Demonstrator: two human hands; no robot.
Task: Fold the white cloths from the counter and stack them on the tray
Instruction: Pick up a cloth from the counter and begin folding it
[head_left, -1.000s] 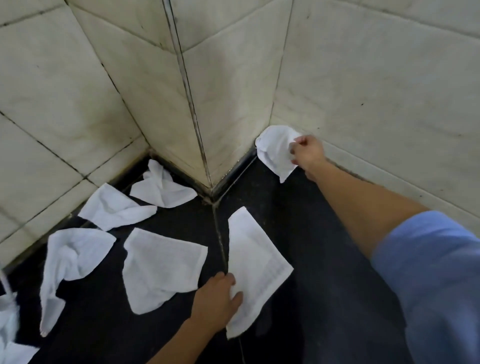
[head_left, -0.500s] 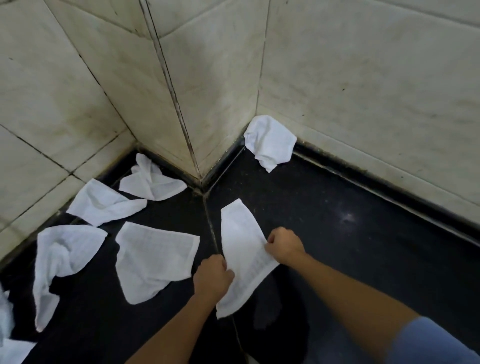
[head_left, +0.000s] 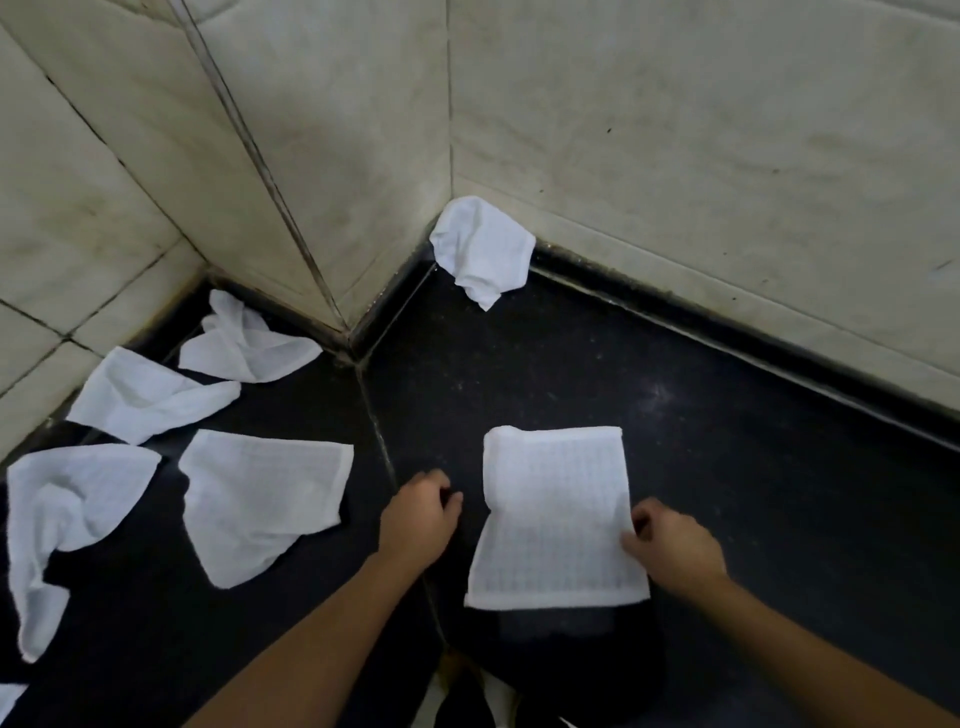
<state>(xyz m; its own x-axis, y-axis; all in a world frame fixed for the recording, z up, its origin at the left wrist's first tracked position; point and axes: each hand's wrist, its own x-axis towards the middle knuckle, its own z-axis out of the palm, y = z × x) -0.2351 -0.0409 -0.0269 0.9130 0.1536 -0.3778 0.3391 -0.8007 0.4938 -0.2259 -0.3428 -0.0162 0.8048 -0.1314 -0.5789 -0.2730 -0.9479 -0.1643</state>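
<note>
A white waffle-weave cloth (head_left: 556, 519) lies spread flat on the black counter (head_left: 727, 467), just right of the counter seam. My right hand (head_left: 675, 551) pinches the cloth's right edge near its lower corner. To the left of the cloth sits my left hand (head_left: 421, 519), a small gap away from it, fingers loosely curled and holding nothing. No tray is in view.
More white cloths lie loose: a crumpled one (head_left: 483, 249) in the far wall corner, a flatter one (head_left: 260, 499) left of the seam, and several crumpled ones (head_left: 145, 395) along the left wall. Tiled walls (head_left: 675, 156) close the counter at the back and left.
The cloth has been pulled right across the seam and now lies flat. My left hand has let go of it; my right hand keeps its right edge.
</note>
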